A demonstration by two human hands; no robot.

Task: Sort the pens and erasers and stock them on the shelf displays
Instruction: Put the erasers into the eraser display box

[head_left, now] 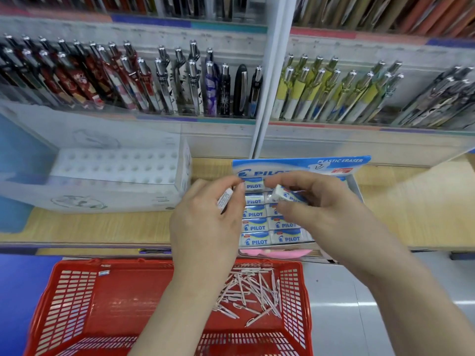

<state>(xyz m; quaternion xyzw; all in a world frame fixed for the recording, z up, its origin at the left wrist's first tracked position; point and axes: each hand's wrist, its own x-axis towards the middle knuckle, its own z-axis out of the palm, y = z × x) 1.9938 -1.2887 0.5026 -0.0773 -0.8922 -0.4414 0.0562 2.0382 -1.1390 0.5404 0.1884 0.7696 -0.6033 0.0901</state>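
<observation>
Each hand's grip pinches an eraser: left hand (205, 214), right hand (316, 201) (above display box (359, 191)).

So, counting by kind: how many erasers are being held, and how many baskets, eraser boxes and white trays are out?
Held erasers: 2
Basket: 1
Eraser box: 1
White tray: 1
Total: 5

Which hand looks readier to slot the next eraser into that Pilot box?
The right hand, probably. Its eraser hangs directly over the eraser box rows, pinched at the fingertips. The left hand holds its eraser off the box's left edge.
</observation>
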